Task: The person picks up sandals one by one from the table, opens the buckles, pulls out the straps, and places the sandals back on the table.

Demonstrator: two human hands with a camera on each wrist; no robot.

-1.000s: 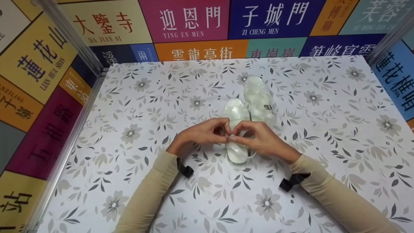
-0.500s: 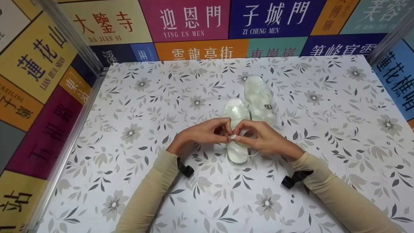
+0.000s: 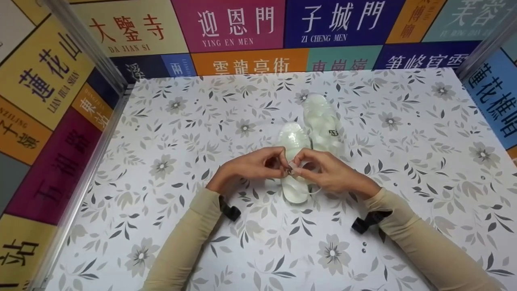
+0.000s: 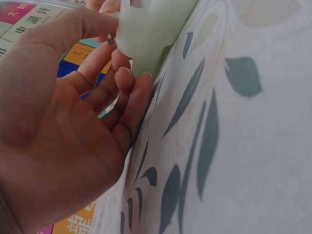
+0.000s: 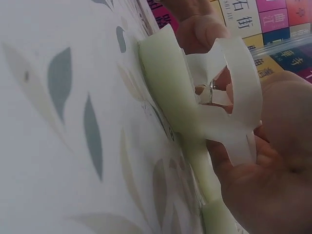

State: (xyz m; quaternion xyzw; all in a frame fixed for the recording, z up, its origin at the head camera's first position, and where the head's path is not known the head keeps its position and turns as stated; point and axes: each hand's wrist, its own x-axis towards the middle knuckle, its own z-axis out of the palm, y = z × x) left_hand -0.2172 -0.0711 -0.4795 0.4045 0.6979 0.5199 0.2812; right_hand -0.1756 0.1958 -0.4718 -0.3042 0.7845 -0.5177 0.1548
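Two pale, translucent jelly sandals lie on the floral surface, the near sandal (image 3: pixel 295 192) under both hands and the far sandal (image 3: pixel 321 115) behind it to the right. My left hand (image 3: pixel 254 163) pinches a small metal buckle (image 3: pixel 289 171) at the near sandal's strap between thumb and index finger. Opposite it, the right hand (image 3: pixel 333 173) pinches the pale strap beside the buckle. Seen from the right wrist, the strap (image 5: pixel 246 83) arches above the sole (image 5: pixel 168 78), with the buckle among its openings. Fingertips partly hide how strap and buckle fit together.
A white tabletop (image 3: pixel 194 250) printed with grey flowers and leaves carries everything. Colourful lettered panels (image 3: pixel 238 28) stand behind it and along both sides. A metal frame post (image 3: pixel 91 44) rises at the back left corner. The far sandal bears a dark emblem (image 3: pixel 333 132).
Dark metal of the buckle now shows between the fingertips, where a pale bit showed half a second ago. The right wrist has shifted slightly right since one second ago; the sandals stay put.
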